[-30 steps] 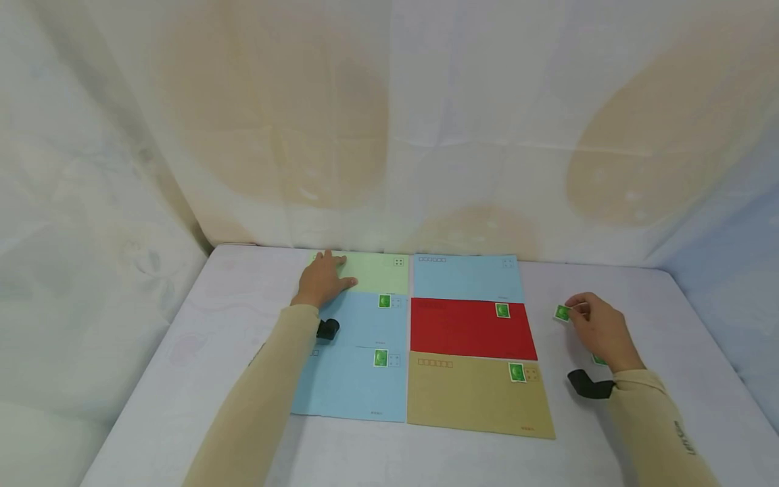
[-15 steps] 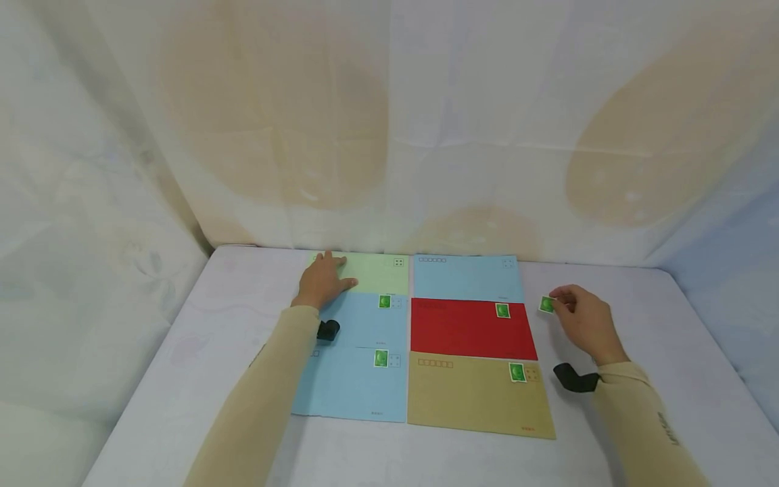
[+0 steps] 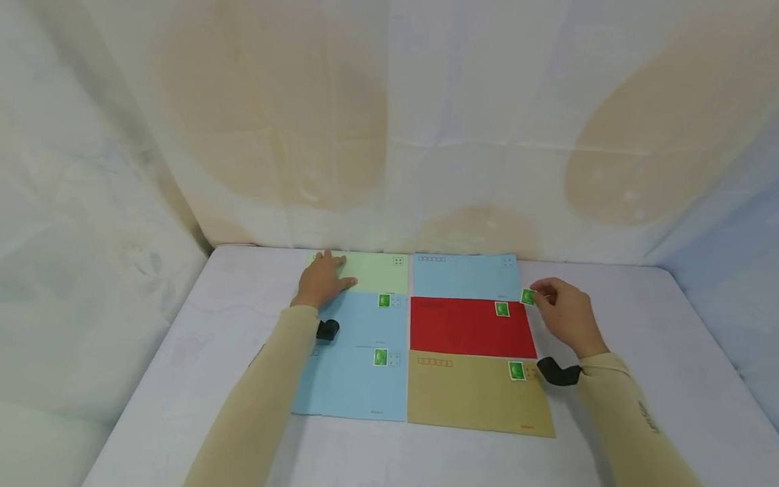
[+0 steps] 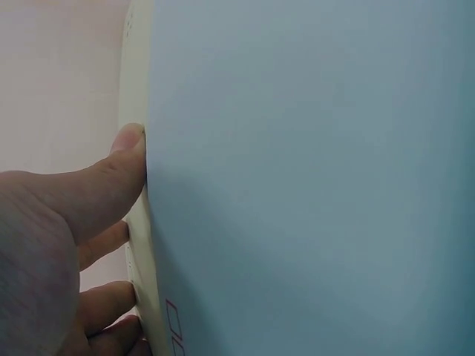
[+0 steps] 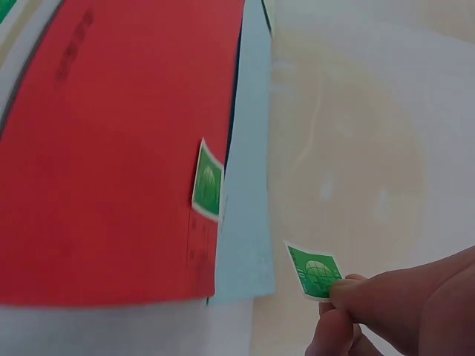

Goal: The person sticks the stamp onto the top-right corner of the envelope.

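Over on the left, the left hand lies, grip relaxed, on the green envelope at the desk's back; nearer are two stamped blue envelopes; then, back to front, a third blue one, a stamped red one, a stamped tan one; near the red one's right edge, a stamp sits pinched in the grip of the right hand

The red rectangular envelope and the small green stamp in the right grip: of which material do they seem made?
Red rectangular envelope: probably matte paper; thin, flat, without glare. Small green stamp, pinched by the right grip: likely thin printed paper, given its white-bordered picture; finish unclear.
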The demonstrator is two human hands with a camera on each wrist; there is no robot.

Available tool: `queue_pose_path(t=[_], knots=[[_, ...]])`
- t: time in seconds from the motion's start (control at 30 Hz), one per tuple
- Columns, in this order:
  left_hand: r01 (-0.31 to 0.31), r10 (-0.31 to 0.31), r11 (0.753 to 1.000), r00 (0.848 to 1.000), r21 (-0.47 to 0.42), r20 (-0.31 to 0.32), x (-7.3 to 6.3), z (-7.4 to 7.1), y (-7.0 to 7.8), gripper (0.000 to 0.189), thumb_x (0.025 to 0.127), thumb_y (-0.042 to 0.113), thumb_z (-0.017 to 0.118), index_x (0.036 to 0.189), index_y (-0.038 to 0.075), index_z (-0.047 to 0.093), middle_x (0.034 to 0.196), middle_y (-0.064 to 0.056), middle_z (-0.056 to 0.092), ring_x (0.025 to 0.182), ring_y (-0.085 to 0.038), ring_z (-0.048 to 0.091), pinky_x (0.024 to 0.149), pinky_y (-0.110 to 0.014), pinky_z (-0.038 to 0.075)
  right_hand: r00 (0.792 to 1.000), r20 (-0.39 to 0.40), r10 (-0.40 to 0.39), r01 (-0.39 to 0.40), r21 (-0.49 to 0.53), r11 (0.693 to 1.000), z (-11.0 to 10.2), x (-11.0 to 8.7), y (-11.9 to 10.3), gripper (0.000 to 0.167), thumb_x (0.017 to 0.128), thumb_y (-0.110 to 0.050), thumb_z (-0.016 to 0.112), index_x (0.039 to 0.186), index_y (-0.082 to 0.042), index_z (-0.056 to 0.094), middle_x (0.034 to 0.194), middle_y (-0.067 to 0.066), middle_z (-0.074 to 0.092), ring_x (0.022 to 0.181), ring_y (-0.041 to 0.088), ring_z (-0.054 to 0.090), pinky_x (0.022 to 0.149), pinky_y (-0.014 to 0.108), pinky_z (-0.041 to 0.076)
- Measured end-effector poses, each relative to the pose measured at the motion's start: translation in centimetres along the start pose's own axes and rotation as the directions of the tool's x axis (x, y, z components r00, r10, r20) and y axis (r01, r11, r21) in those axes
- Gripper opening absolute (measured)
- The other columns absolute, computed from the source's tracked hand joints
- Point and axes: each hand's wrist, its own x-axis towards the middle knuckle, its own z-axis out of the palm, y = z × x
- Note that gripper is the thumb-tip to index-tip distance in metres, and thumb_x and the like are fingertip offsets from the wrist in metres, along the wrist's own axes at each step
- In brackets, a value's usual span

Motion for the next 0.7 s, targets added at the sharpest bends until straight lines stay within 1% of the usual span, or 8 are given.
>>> queue_pose_path(t=[0.17, 0.33, 0.5, 0.6, 0.7], knots=[[-0.002, 0.002, 1.0, 1.0, 0.002, -0.006, 0.2, 0.1, -0.2, 0.067, 0.094, 0.036, 0.072, 0.148, 0.004, 0.049, 0.159, -0.028, 0.027, 0.148, -0.046, 0.022, 0.116, -0.056, 0.03, 0.999, -0.004, -0.035, 0.035, 0.024, 0.999, 0.6, 0.4, -0.8, 0.028, 0.101, -0.012, 0.056, 0.122, 0.006, 0.062, 0.11, 0.027, 0.064, 0.094, 0.039, 0.06, 0.077, 0.049, 0.058], [-0.001, 0.001, 1.0, 1.0, 0.005, -0.005, 0.3, 0.1, -0.3, 0.067, 0.094, 0.036, 0.072, 0.148, 0.004, 0.049, 0.159, -0.028, 0.027, 0.148, -0.045, 0.022, 0.117, -0.056, 0.029, 0.996, -0.018, -0.091, 0.092, 0.051, 0.994, 1.2, 0.9, -1.7, 0.026, 0.101, -0.01, 0.054, 0.118, 0.006, 0.064, 0.108, 0.026, 0.066, 0.094, 0.039, 0.063, 0.079, 0.052, 0.058], [-0.003, 0.003, 1.0, 1.0, 0.015, 0.001, 0.4, 0.1, -0.2, 0.067, 0.094, 0.037, 0.071, 0.149, 0.005, 0.048, 0.159, -0.028, 0.027, 0.148, -0.045, 0.022, 0.117, -0.056, 0.029, 0.99, -0.017, -0.142, 0.142, 0.064, 0.988, 1.7, 1.4, -2.8, 0.024, 0.1, -0.008, 0.055, 0.117, 0.005, 0.066, 0.105, 0.024, 0.068, 0.091, 0.036, 0.063, 0.074, 0.045, 0.056], [-0.003, 0.003, 1.0, 1.0, 0.018, 0.003, 0.4, 0.1, -0.3, 0.068, 0.094, 0.038, 0.07, 0.149, 0.005, 0.048, 0.159, -0.028, 0.027, 0.149, -0.045, 0.022, 0.117, -0.056, 0.029, 0.987, -0.012, -0.158, 0.159, 0.072, 0.985, 2.1, 1.8, -3.4, 0.023, 0.1, -0.007, 0.056, 0.117, 0.005, 0.066, 0.104, 0.023, 0.069, 0.091, 0.035, 0.063, 0.074, 0.043, 0.054], [-0.003, 0.003, 1.0, 1.0, 0.023, 0.002, 0.4, 0.1, -0.3, 0.068, 0.094, 0.038, 0.071, 0.149, 0.005, 0.048, 0.159, -0.028, 0.027, 0.148, -0.045, 0.022, 0.116, -0.056, 0.03, 0.985, -0.01, -0.17, 0.17, 0.092, 0.981, 2.5, 2.0, -3.9, 0.022, 0.099, -0.006, 0.057, 0.116, 0.005, 0.066, 0.104, 0.022, 0.069, 0.091, 0.035, 0.063, 0.077, 0.044, 0.054]])
